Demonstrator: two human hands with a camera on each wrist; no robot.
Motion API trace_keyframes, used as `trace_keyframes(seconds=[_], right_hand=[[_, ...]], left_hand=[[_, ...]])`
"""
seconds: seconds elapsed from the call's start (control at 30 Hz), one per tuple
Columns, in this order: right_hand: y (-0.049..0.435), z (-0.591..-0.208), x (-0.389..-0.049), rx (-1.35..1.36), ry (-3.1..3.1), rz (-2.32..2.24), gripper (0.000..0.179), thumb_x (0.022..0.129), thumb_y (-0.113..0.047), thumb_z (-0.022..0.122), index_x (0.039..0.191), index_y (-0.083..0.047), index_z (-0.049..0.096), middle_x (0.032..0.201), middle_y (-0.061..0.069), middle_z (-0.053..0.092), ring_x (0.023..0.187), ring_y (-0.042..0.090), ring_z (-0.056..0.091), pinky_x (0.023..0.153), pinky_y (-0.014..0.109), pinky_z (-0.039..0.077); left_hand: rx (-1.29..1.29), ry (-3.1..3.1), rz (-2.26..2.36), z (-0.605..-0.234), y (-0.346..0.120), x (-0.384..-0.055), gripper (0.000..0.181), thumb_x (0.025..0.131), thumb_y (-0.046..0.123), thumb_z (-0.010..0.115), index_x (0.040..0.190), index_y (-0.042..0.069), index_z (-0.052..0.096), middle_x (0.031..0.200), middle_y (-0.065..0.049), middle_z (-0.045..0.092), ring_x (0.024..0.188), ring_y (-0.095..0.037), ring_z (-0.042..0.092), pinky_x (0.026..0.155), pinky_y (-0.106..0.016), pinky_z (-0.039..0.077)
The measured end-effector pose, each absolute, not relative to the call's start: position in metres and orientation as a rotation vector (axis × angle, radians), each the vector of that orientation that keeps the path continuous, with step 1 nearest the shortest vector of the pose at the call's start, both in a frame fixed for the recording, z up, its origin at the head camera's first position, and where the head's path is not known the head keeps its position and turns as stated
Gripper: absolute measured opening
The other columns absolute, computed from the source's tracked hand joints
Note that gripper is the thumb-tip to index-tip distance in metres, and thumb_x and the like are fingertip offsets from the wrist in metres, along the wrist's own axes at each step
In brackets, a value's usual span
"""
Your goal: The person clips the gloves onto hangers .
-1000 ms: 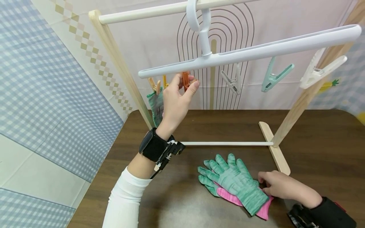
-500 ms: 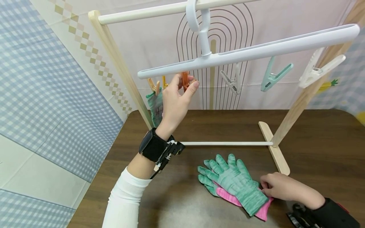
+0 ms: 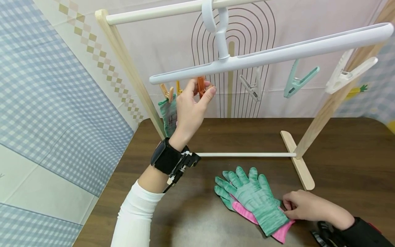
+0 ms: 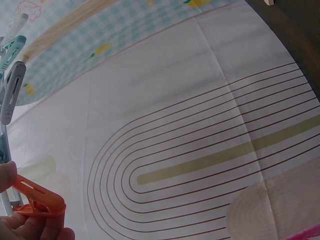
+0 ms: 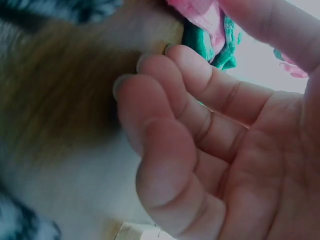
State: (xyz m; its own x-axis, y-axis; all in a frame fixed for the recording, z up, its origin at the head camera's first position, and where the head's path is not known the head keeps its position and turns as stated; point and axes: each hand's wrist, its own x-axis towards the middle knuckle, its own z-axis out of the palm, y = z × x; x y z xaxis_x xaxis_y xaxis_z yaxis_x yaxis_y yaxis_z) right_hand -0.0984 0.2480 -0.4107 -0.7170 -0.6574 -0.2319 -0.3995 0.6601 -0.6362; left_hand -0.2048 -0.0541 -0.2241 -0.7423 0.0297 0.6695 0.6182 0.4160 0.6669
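In the head view my left hand point(image 3: 192, 111) is raised to the white hanger point(image 3: 271, 53) and pinches an orange clothespin point(image 3: 201, 87) under its bar. The left wrist view shows that orange clothespin point(image 4: 42, 200) between thumb and fingers. A green glove point(image 3: 168, 116) hangs from the hanger's left end by a tan clothespin point(image 3: 167, 92); my hand partly covers it. On the table lie green gloves point(image 3: 251, 195) with pink undersides, stacked. My right hand point(image 3: 308, 206), fingers curled, pinches the pink cuff point(image 3: 285, 231); its fingertips are partly hidden.
Grey point(image 3: 253, 85), mint point(image 3: 299, 80) and white point(image 3: 348, 73) clothespins hang along the hanger's right half. A wooden rack point(image 3: 129, 68) carries the hanger, its foot point(image 3: 298, 161) on the brown table point(image 3: 222, 137). A low white rod point(image 3: 247, 154) crosses behind the gloves.
My right hand has shifted slightly down and to the right, and the gloves' cuff end has shifted a little with it. My left hand stays on the orange clothespin.
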Motion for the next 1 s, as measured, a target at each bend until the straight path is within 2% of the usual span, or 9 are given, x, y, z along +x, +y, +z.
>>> trace_keyframes(seconds=[0.23,0.67,0.9,1.0], right_hand=[[0.242,-0.413,-0.097,-0.854,2.465,-0.757,0.020,0.076,-0.011,0.061,0.062,-0.018,0.048,0.054,-0.017,0.039,0.047,-0.006,0.033,0.044,0.015,0.028],[0.231,-0.413,-0.091,-0.897,2.480,-0.838,0.027,0.085,-0.020,0.055,0.059,-0.018,0.050,0.051,-0.019,0.034,0.045,-0.008,0.031,0.042,0.014,0.028],[0.222,-0.414,-0.085,-0.793,2.611,-0.679,0.028,0.078,-0.022,0.061,0.055,-0.020,0.044,0.049,-0.017,0.034,0.043,-0.005,0.031,0.042,0.015,0.025],[0.219,-0.415,-0.082,-0.764,2.673,-0.604,0.029,0.076,-0.022,0.062,0.054,-0.020,0.042,0.049,-0.016,0.032,0.043,-0.004,0.029,0.042,0.016,0.023]], left_hand=[[-0.544,-2.099,-1.328,-0.225,-0.054,-0.205,0.029,0.084,0.028,0.060,0.102,0.005,0.056,0.093,-0.007,0.066,0.092,-0.013,0.059,0.081,-0.024,0.042],[-0.535,-2.100,-1.333,-0.225,-0.055,-0.205,0.029,0.084,0.027,0.060,0.102,0.005,0.057,0.094,-0.008,0.065,0.091,-0.014,0.059,0.079,-0.024,0.042],[-0.541,-2.099,-1.326,-0.225,-0.055,-0.205,0.029,0.084,0.027,0.060,0.102,0.005,0.056,0.093,-0.008,0.065,0.092,-0.014,0.059,0.080,-0.030,0.043],[-0.541,-2.099,-1.326,-0.225,-0.054,-0.205,0.030,0.084,0.028,0.060,0.102,0.005,0.056,0.094,-0.007,0.065,0.092,-0.014,0.059,0.080,-0.028,0.043]])
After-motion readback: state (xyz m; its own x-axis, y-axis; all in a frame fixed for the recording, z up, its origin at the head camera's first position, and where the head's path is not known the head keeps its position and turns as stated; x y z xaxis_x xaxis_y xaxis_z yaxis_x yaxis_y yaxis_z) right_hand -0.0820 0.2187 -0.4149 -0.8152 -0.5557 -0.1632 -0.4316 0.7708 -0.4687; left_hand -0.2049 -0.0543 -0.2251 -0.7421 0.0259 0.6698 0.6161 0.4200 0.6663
